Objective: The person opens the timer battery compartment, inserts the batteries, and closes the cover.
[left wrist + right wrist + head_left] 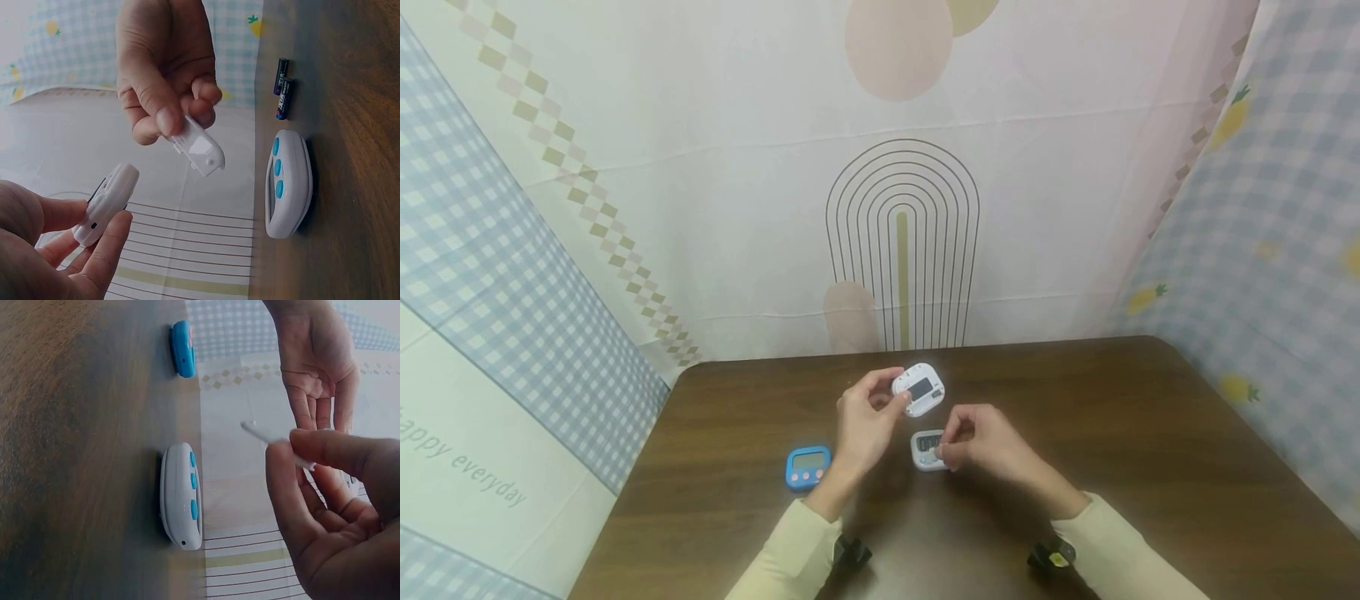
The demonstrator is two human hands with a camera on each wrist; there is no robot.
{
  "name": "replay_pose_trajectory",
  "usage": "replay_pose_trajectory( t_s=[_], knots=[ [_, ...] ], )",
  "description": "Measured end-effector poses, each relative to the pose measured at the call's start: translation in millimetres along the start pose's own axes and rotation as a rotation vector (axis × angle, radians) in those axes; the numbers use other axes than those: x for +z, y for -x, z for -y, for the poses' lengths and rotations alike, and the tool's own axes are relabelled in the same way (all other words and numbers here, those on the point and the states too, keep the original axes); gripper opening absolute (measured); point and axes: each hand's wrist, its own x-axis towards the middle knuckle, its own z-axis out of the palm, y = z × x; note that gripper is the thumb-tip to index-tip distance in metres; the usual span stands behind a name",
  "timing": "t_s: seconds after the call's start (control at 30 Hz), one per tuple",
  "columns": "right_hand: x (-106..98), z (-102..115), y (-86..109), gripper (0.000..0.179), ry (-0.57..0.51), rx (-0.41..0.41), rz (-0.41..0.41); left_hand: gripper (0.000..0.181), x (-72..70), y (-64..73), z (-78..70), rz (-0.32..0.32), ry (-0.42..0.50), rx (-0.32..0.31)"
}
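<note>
Between the thumb and fingers of my left hand (863, 423) is a white digital timer (929, 374), raised above the table with its back, marked by a dark rectangle, towards the head camera. My right hand (992, 440) pinches a small white battery cover (201, 149) by one end. In the left wrist view the cover hangs apart from the held timer (107, 205). Below the right hand, a second white timer (177, 497) with teal buttons lies on the table, partly hidden by that hand in the head view.
A blue timer (808, 472) with pink buttons lies to the left of my left forearm. Two dark batteries (284, 97) lie on the brown table (715, 517) near the second white timer. A patterned cloth (760, 208) hangs behind the table.
</note>
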Motion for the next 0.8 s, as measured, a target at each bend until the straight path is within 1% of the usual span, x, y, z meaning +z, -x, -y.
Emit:
replay_pose_trajectory(
  t_s=[0.17,0.3,0.47,0.67,0.8],
  knots=[
    [0.1,-3.1,-1.2,0.015,0.005,-0.022,0.111,0.033,0.2,0.1,-0.1,0.005,0.001,-0.007],
    [-0.7,-4.8,-1.0,0.018,0.036,-0.044,0.175,0.033,0.6,0.5,0.5,0.009,-0.01,-0.014],
    [0.1,-3.8,0.9,0.018,0.097,-0.057,0.198,0.033,0.6,1.3,-1.3,0.006,-0.015,-0.017],
    [1.4,-2.3,2.1,0.022,0.27,-0.125,0.19,0.033,0.5,0.8,0.2,0.008,-0.01,-0.013],
    [3.2,-2.5,3.6,0.02,0.319,-0.153,0.209,0.033,0.7,0.6,0.8,0.007,-0.017,-0.015]
  ],
)
